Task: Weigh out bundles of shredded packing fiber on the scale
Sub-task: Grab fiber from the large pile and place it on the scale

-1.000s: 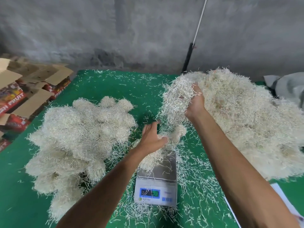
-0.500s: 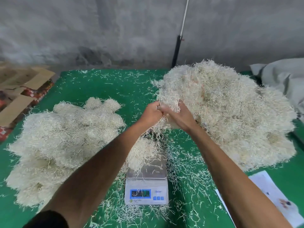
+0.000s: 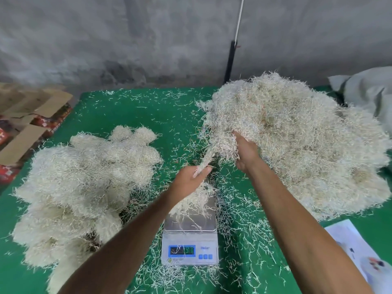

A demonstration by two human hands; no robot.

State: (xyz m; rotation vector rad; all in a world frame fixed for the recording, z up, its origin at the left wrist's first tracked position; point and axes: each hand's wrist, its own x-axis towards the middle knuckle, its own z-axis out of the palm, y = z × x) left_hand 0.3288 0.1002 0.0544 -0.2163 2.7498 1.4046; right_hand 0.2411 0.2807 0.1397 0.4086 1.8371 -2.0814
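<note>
Weighing in progress. The left hand [image 3: 192, 177] pinches a twisted strand of fiber [image 3: 209, 154] drawn from the loose heap [image 3: 297, 141] on the right of the green bench [image 3: 137, 111]; the right hand [image 3: 244, 151] grips the heap's near edge, fingers buried in it. A small tuft [image 3: 195, 200] lies on the scale [image 3: 189, 236] between the forearms — its lit display is too blurred to read. Rounded bundles [image 3: 84, 181] stacked at left suggest many portions are done; judging by the heap's bulk, much remains — the current portion appears unfinished.
</note>
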